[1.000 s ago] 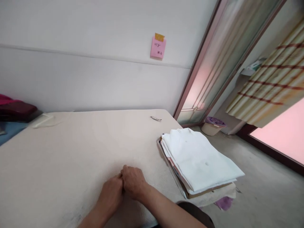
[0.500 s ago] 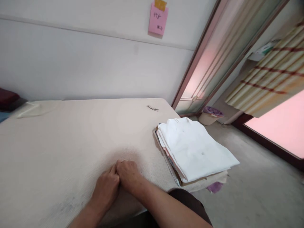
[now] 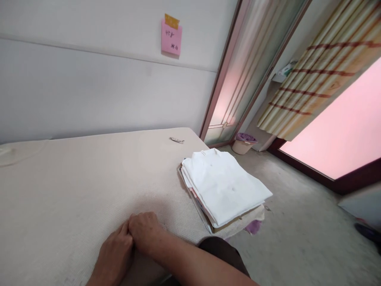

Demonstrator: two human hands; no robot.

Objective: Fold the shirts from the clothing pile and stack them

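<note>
My left hand [image 3: 115,250] and my right hand [image 3: 145,230] meet over the near part of a pale cloth-covered table [image 3: 98,178]. Both are closed, knuckles up, with the fingers curled under and the two fists pressed together. No object shows in either one; their undersides are hidden. Right of them lies a stack of folded cloth with a white shirt [image 3: 223,186] on top, neither hand touching it. A thin, dark metal thing [image 3: 176,140], too small to name, rests near the table's far right corner.
A pink note [image 3: 171,39] is taped to the white wall [image 3: 98,95] behind the table. Sliding doors, a lined bin [image 3: 244,143] and a checked curtain [image 3: 315,75] stand to the right. Purple cloth [image 3: 253,227] hangs below the stack. Clear plastic [image 3: 7,155] lies at the far left.
The view has swung to the right, so everything sits further left in the picture. My hands keep the same closed pose, and the stack has not been moved.
</note>
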